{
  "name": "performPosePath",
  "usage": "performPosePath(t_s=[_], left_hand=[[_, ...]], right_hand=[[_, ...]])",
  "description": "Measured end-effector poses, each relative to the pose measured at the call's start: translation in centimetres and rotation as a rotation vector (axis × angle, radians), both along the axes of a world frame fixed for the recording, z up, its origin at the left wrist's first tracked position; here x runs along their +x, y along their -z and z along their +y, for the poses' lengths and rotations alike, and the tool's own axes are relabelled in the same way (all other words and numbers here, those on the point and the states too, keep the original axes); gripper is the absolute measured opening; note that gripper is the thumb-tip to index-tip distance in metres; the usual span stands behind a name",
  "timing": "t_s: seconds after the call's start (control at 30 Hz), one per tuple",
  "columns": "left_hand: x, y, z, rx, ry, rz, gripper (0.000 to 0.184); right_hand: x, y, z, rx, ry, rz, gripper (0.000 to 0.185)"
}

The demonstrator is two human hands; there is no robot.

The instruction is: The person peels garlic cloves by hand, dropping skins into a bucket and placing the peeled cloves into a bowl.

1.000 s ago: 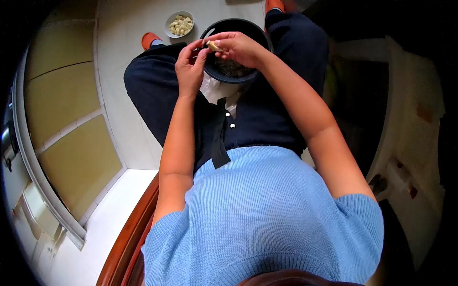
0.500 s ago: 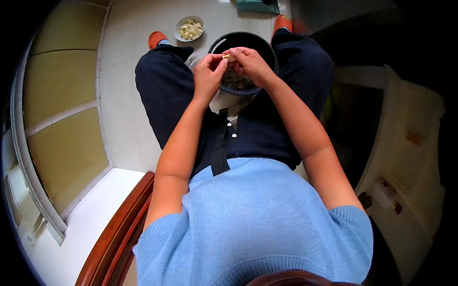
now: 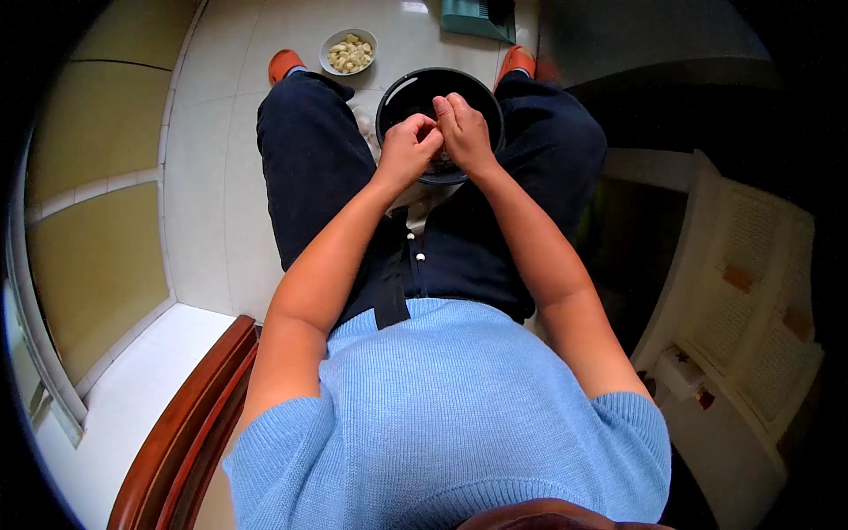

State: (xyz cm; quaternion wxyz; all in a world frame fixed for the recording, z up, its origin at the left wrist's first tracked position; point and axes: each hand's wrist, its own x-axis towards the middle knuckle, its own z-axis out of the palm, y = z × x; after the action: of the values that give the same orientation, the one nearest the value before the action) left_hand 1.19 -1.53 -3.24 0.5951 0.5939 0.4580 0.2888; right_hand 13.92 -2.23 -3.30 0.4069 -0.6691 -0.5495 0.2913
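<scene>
My left hand and my right hand meet over a black bucket between my knees. The left thumb and fingers are pinched together against the right hand's palm side. On the right hand the fingers are pressed together and bent slightly inward. Whatever lies between the hands is hidden by the fingers. Dark shadow and my hands cover most of the bucket's contents. Beyond my left knee, a white bowl holds several pale peeled garlic cloves.
A green dustpan lies on the tiled floor past the bucket. Crumpled clear plastic sits left of the bucket. A reddish wooden chair arm curves at my left; yellowish panels stand farther left.
The pale clove-like piece at my fingertips is now out of sight. My right hand has turned, its fingers more upright, and my left hand has shifted lower and rightward. The camera view has shifted slightly.
</scene>
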Motion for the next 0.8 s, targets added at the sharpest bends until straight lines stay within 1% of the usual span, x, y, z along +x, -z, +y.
performPosePath(t_s=[0.07,0.1,0.17,0.2,0.27,0.3,0.37,0.5,0.57,0.6,0.67,0.7,0.77,0.8], left_hand=[[0.0,0.3,0.3,0.189,0.084,0.122,0.025],[-0.1,0.4,0.4,0.189,0.084,0.120,0.025],[-0.4,0.5,0.4,0.055,0.248,0.107,0.030],[-0.4,0.1,0.3,0.055,0.249,0.106,0.030],[-0.3,-0.8,-0.1,-0.100,0.243,-0.002,0.029],[-0.3,-0.7,-0.1,-0.101,0.242,-0.003,0.029],[-0.3,-0.2,-0.3,-0.434,0.238,-0.100,0.025],[-0.2,0.6,-0.8,-0.442,0.175,-0.130,0.022],[-0.3,0.3,-1.0,-0.320,0.137,-0.042,0.022],[-0.1,0.2,-1.1,-0.320,0.136,-0.042,0.022],[0.3,-0.3,-1.1,-0.297,0.052,-0.076,0.022],[0.3,-0.5,-0.9,-0.297,0.052,-0.076,0.022],[0.4,-1.0,-0.3,-0.408,0.055,-0.160,0.023],[0.5,-1.2,-0.1,-0.408,0.060,-0.162,0.023]], right_hand=[[0.1,0.1,0.0,0.023,-0.039,-0.030,0.033],[0.1,0.0,0.0,0.024,-0.039,-0.032,0.033],[0.2,-0.1,-0.1,0.049,-0.113,-0.041,0.034],[0.2,-0.2,-0.1,0.049,-0.113,-0.042,0.034],[0.5,-0.4,-0.3,0.071,-0.199,-0.071,0.035],[0.6,-0.4,-0.3,0.071,-0.200,-0.072,0.035],[0.8,-0.5,-0.4,0.041,-0.255,-0.069,0.033],[0.9,0.6,-0.1,0.053,-0.291,-0.072,0.034],[0.9,1.7,0.1,-0.043,-0.291,0.260,0.039],[0.8,1.4,0.2,-0.043,-0.291,0.260,0.039],[0.5,1.0,0.2,-0.016,-0.216,0.478,0.040],[0.6,0.4,0.2,-0.016,-0.216,0.478,0.040],[0.9,-1.0,0.2,-0.317,-0.104,0.756,0.035],[1.0,-1.0,0.2,-0.315,-0.100,0.753,0.035]])
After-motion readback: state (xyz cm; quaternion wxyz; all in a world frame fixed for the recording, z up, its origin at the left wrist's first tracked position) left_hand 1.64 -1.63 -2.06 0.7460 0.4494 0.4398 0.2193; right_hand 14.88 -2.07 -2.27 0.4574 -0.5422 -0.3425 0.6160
